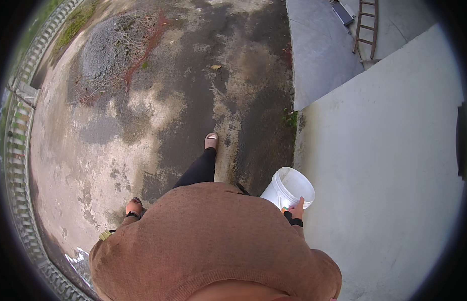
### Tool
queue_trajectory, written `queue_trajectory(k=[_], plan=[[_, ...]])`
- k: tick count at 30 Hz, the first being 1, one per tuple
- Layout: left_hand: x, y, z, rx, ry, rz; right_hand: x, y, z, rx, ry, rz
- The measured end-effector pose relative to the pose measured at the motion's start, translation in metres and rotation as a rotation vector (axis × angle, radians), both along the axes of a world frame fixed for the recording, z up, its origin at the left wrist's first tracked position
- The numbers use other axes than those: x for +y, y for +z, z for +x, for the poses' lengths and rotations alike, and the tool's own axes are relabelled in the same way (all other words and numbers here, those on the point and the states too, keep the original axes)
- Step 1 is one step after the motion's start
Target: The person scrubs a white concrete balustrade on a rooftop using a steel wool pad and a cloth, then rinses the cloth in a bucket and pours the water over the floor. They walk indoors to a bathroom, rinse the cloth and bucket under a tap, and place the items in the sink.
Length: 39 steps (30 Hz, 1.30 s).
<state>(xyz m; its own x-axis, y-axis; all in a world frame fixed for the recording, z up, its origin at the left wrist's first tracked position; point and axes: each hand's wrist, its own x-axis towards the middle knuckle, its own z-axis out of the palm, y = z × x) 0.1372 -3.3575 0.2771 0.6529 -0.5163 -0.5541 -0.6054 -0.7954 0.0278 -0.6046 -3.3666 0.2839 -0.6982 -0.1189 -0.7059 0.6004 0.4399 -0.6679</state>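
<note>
My right hand [297,209] grips a white plastic bucket [273,193] at its near side, close to the rim. The bucket hangs tilted at my right, its mouth facing up and forward, and the part of the inside that I can see looks bare. A small orange and green patch shows beside my fingers; what it is stays unclear. My left hand [134,207] hangs low at my left side with its fingers curled. Something dark shows close to that hand, too small to tell whether it is held.
Stained concrete ground [196,105] stretches ahead, with a grey gravel heap [105,49] and dry twigs at the left front. A white wall [376,150] runs close on my right. Beyond its corner stands a wooden ladder [366,27]. A balustrade [17,150] lines the left.
</note>
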Motion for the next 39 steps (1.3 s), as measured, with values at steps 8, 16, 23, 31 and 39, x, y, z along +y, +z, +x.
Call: queue_trajectory(k=[8, 16, 23, 31, 39], plan=[[-0.316, -0.003, -0.046, 0.086, -0.081, -0.154, -0.235, 0.013, -0.020, -0.056, -0.024, 0.154], [-0.707, 0.021, -0.109, 0.097, -0.316, -0.460, -0.441, 0.032, -0.044, -0.068, -0.132, 0.149], [-0.934, 0.012, -0.118, -0.012, -0.353, -0.372, -0.654, 0.030, -0.069, 0.009, 0.283, 0.222], [-1.009, -0.002, -0.116, -0.062, -0.095, 0.009, -0.972, 0.048, -0.128, -0.047, 0.392, 0.297], [-1.240, -0.027, -0.116, -0.026, -0.016, -0.010, -1.268, 0.058, -0.143, 0.036, -0.136, 0.030]])
